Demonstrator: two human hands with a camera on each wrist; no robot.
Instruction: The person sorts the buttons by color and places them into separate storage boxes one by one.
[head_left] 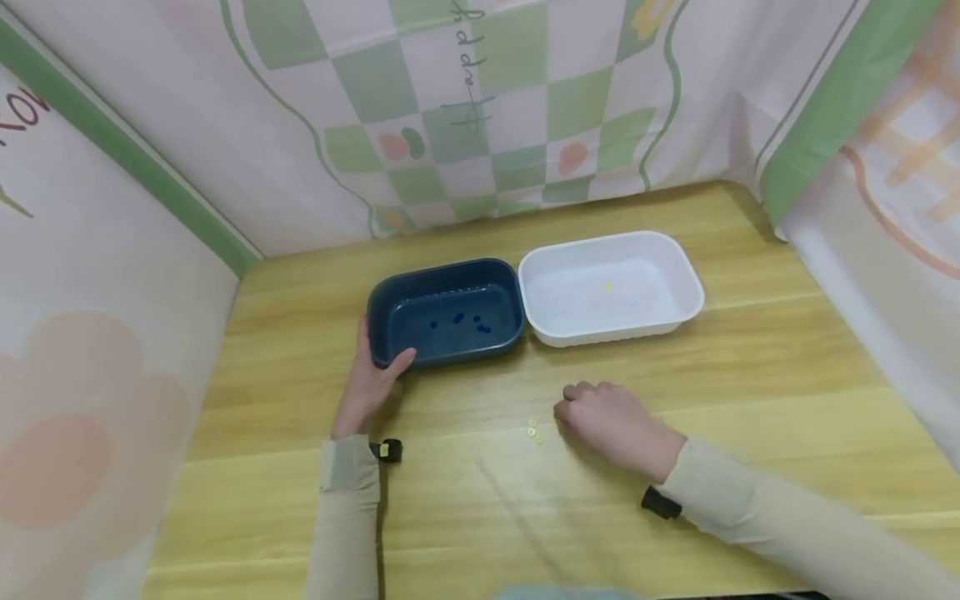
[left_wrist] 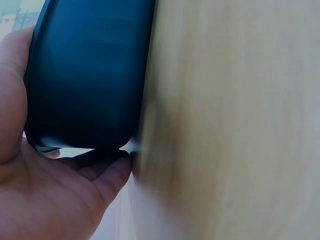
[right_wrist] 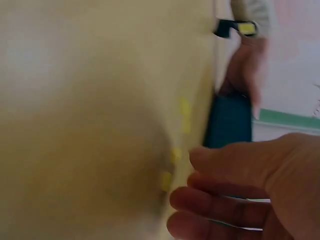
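Observation:
My left hand [head_left: 367, 379] grips the left end of a dark blue tray [head_left: 442, 354], the thumb at its front rim and the fingers round its end wall. In the left wrist view the tray's outer wall [left_wrist: 90, 75] lies between thumb and fingers. Several small dark blue pieces [head_left: 458, 318] lie inside. Low over the table, my right hand [head_left: 618, 427] has loosely bent fingers, just right of a few small yellow rings [head_left: 532, 432]. Nothing shows between thumb and fingers in the right wrist view, where blurred yellow rings [right_wrist: 175, 155] appear beside the fingertips.
A white tray [head_left: 611, 331] stands right beside the dark blue one, with a single yellow piece [head_left: 608, 287] on its floor. Both trays stand toward the back of the wooden table [head_left: 450, 508]. Patterned cloth [head_left: 517, 92] hangs along the back and both sides.

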